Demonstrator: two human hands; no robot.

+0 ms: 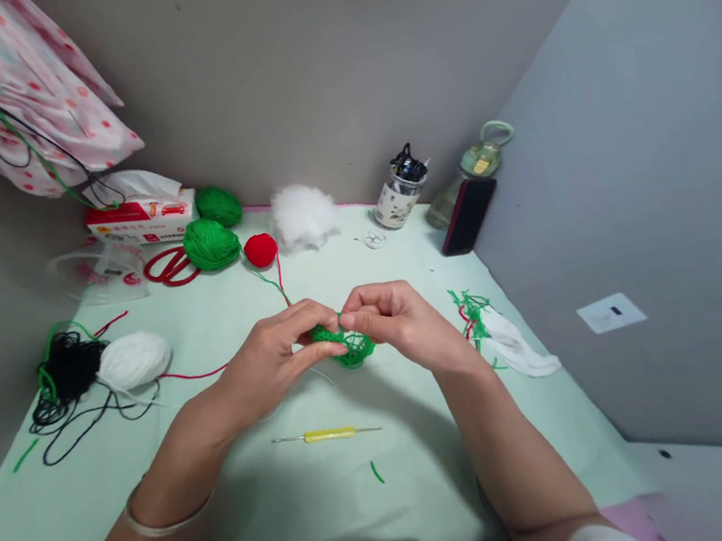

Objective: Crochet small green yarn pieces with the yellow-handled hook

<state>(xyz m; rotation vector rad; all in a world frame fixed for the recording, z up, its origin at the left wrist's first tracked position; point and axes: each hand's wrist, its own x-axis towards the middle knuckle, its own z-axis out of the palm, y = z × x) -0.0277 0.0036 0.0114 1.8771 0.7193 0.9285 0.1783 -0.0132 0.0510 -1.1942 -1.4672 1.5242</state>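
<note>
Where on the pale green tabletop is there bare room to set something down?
Free patches: between the fluffy white stuffing and the right hand; between the yellow-handled metal hook and the right forearm. Crowded: the left side, with round green yarn balls, red-handled scissors and tangled black yarn.

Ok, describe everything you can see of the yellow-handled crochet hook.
The yellow-handled crochet hook lies flat and roughly crosswise on the pale green tabletop, on the person's side of the left hand and right hand. Its middle is a yellow grip, apparently plastic; a slim, metallic-looking shaft extends from each end. The tips are too small to make out. Neither hand touches it; it rests on the tabletop alone.
</note>
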